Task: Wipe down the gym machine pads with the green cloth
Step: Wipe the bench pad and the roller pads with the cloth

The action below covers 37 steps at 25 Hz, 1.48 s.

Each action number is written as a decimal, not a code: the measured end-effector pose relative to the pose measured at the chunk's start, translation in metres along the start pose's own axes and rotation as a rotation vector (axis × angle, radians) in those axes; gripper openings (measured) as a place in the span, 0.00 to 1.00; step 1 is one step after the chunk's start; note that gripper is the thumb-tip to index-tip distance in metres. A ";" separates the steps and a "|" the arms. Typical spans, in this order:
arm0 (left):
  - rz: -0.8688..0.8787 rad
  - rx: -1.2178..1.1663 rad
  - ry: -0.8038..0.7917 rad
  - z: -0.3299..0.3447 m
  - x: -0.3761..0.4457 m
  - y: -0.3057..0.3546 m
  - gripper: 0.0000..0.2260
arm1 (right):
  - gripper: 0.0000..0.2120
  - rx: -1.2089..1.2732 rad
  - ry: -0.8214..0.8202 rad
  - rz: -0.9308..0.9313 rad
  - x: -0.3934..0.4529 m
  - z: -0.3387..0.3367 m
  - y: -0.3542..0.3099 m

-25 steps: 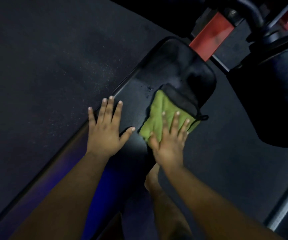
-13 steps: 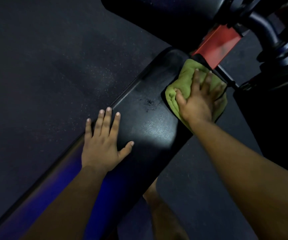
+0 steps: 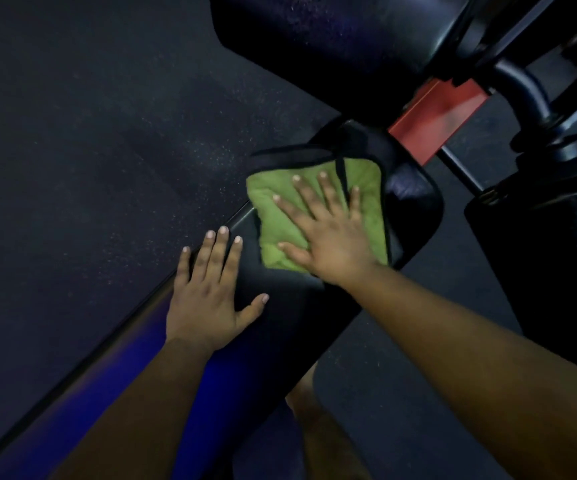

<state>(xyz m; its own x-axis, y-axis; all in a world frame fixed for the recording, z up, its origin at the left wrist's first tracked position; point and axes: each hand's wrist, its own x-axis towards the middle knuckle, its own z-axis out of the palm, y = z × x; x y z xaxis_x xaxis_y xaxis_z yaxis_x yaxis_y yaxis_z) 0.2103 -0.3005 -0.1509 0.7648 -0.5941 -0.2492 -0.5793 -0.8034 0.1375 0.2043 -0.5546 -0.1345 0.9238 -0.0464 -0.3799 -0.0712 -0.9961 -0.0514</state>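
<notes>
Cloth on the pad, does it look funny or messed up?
A little. The cloth has its black-edged top corner flipped over, near the pad end. The right hand presses it flat. Nothing looks spilled or broken.

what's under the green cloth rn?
The black bench pad: the green cloth lies flat on it, pressed by the right hand. The pad surface beneath the cloth is covered, so its condition can't be seen.

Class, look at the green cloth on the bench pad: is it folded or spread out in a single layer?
Folded. The green cloth shows a doubled-over black-trimmed flap along its far edge and a thick rolled near edge, pressed flat under the right hand.
</notes>
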 end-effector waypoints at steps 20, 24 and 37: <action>0.084 -0.046 -0.382 -0.090 -0.036 0.030 0.42 | 0.22 0.375 -0.103 0.445 -0.203 -0.027 -0.026; 0.191 -0.004 -0.416 -0.159 -0.046 0.075 0.40 | 0.22 0.528 0.092 0.534 -0.251 -0.096 -0.028; 0.500 0.156 -0.174 -0.268 0.091 0.202 0.38 | 0.40 0.238 0.026 0.726 -0.260 -0.180 0.114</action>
<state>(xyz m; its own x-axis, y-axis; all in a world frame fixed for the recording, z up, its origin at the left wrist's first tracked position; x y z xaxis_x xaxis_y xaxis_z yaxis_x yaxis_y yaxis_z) 0.2383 -0.5273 0.1107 0.3358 -0.8758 -0.3468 -0.9049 -0.4021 0.1393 0.0235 -0.6691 0.1252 0.6224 -0.6882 -0.3728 -0.7406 -0.6719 0.0039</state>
